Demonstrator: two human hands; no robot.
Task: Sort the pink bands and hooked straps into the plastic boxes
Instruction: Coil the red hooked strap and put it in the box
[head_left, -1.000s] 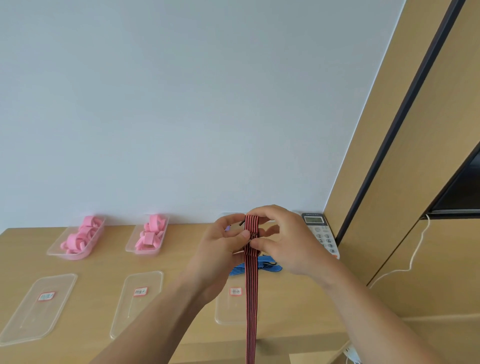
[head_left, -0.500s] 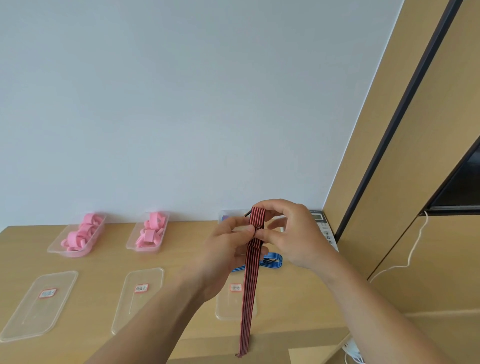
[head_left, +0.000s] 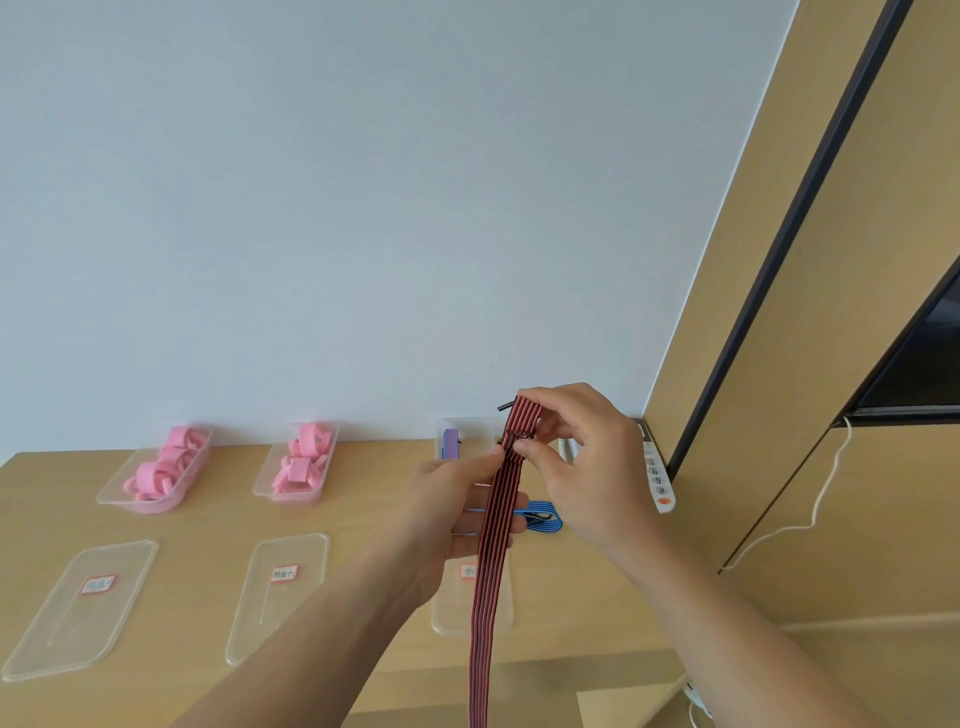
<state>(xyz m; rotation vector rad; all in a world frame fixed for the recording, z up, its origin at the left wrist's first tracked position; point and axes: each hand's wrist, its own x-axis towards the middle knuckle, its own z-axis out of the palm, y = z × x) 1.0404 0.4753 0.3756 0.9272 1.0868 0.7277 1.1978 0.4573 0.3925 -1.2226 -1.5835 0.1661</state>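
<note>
Pale wall backs a wooden tabletop (head_left: 363, 499). At far left, the first box (head_left: 106, 498) and second box (head_left: 291, 500) hold pink bands (head_left: 161, 470), so that part looks done; three lids (head_left: 78, 608) lie nearer. Further right, the left hand (head_left: 457, 499) pinches the red striped strap (head_left: 491, 561) below its folded top, and the right hand (head_left: 576, 467) pinches the fold by the black hook (head_left: 506, 407). Behind them the third box (head_left: 470, 423) holds one folded strap (head_left: 451, 444). A blue strap (head_left: 543, 519) lies loose on the tabletop. Seemingly, two straps remain to box.
</note>
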